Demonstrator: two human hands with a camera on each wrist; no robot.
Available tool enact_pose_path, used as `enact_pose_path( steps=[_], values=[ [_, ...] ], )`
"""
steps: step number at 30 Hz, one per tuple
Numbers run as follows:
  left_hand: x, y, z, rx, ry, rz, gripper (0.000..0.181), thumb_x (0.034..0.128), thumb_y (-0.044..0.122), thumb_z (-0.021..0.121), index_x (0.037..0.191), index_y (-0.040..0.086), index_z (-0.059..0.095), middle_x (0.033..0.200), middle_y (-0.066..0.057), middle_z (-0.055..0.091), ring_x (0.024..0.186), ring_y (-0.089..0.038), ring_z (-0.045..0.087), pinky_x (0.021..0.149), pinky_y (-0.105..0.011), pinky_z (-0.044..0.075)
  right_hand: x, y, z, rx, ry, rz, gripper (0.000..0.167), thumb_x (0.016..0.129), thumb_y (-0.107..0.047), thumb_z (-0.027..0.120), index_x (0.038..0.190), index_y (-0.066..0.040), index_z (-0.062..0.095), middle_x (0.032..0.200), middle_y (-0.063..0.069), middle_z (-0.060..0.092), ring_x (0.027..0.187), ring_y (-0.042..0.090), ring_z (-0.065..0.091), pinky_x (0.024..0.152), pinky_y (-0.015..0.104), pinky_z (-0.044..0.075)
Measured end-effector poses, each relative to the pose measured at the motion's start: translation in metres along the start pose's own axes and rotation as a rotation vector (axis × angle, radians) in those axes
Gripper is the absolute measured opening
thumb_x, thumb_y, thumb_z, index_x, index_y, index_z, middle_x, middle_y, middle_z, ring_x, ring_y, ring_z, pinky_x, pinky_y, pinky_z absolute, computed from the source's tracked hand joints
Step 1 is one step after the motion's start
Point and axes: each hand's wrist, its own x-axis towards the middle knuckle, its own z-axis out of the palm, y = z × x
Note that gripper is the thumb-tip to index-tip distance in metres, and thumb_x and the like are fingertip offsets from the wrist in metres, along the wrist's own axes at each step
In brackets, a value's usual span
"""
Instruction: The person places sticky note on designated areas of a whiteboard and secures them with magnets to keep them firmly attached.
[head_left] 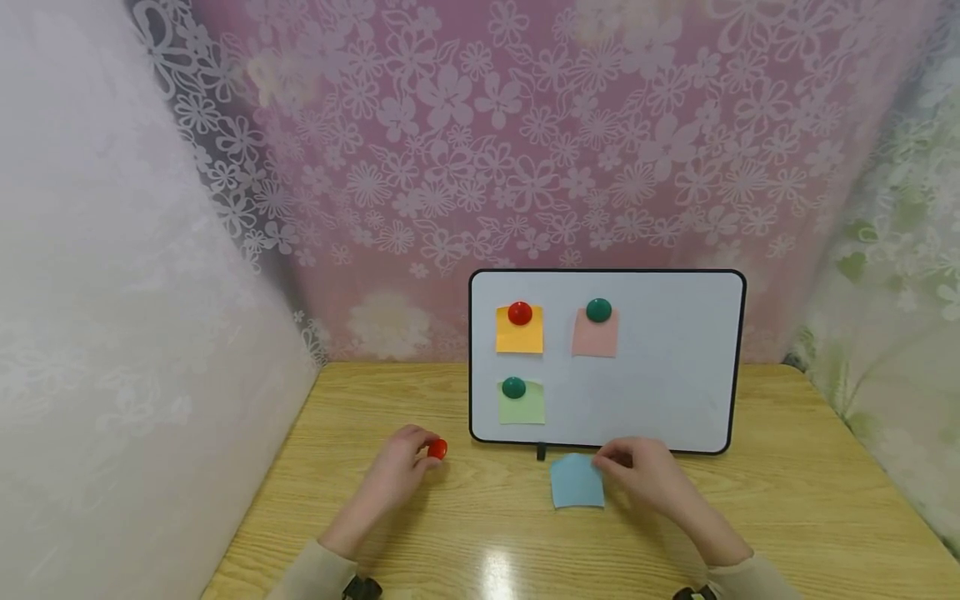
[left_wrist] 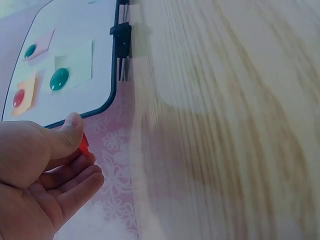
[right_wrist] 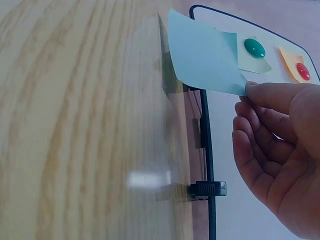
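Note:
A red magnet (head_left: 438,449) is pinched between the thumb and fingers of my left hand (head_left: 399,462), left of the whiteboard's lower corner. In the left wrist view only a sliver of that magnet (left_wrist: 84,146) shows. My right hand (head_left: 651,475) pinches a blue sticky note (head_left: 577,482) by its right edge, in front of the board's lower rim. The whiteboard (head_left: 667,367) stands upright in a black frame. On it, a red magnet (head_left: 520,313) holds an orange note (head_left: 519,339), and green magnets hold a pink note (head_left: 596,337) and a light green note (head_left: 525,408).
The board stands on a wooden table (head_left: 480,533), with a black foot (head_left: 541,452) at its lower edge. Behind it hangs a pink flowered curtain (head_left: 480,167). A white wall or sheet (head_left: 135,292) borders the left side, a pale floral curtain (head_left: 892,333) the right.

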Motion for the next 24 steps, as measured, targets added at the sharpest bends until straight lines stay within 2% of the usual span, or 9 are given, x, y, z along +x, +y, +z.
enact_pose_path(
  steps=[7,11,19,24],
  values=[
    [0.001,0.010,0.005,0.022,0.003,0.046,0.029,0.0917,0.009,0.086,0.117,-0.001,0.075,0.109,-0.009,0.070,0.102,-0.030,0.070,0.086,-0.043,0.061,0.000,0.000,-0.003,0.013,0.017,-0.006,0.015,0.103,-0.030,0.076,0.102,-0.016,0.082,0.095,-0.009,0.076,0.087,0.010,0.068,0.075,0.031,0.057],
    [0.001,0.019,0.006,0.065,0.015,0.077,0.030,0.0902,0.010,0.087,0.115,-0.001,0.075,0.110,-0.010,0.070,0.102,-0.029,0.069,0.087,-0.041,0.061,-0.001,0.000,-0.005,0.011,0.026,-0.010,0.016,0.103,-0.030,0.076,0.101,-0.016,0.082,0.094,-0.009,0.076,0.086,0.010,0.068,0.074,0.031,0.056],
    [0.006,0.039,0.010,0.150,0.077,0.224,0.033,0.0854,0.010,0.091,0.111,-0.001,0.074,0.109,-0.010,0.069,0.102,-0.029,0.067,0.090,-0.041,0.061,0.002,0.003,-0.009,0.009,0.063,-0.018,0.016,0.104,-0.031,0.075,0.103,-0.017,0.082,0.096,-0.008,0.076,0.087,0.011,0.068,0.075,0.032,0.057],
    [0.010,0.048,0.017,0.179,0.093,0.256,0.035,0.0878,0.014,0.090,0.116,0.001,0.074,0.113,-0.010,0.070,0.107,-0.028,0.067,0.093,-0.038,0.060,0.004,0.006,-0.011,0.025,0.086,-0.012,0.016,0.104,-0.033,0.074,0.105,-0.019,0.082,0.097,-0.008,0.076,0.089,0.012,0.069,0.076,0.032,0.057]
  ],
)
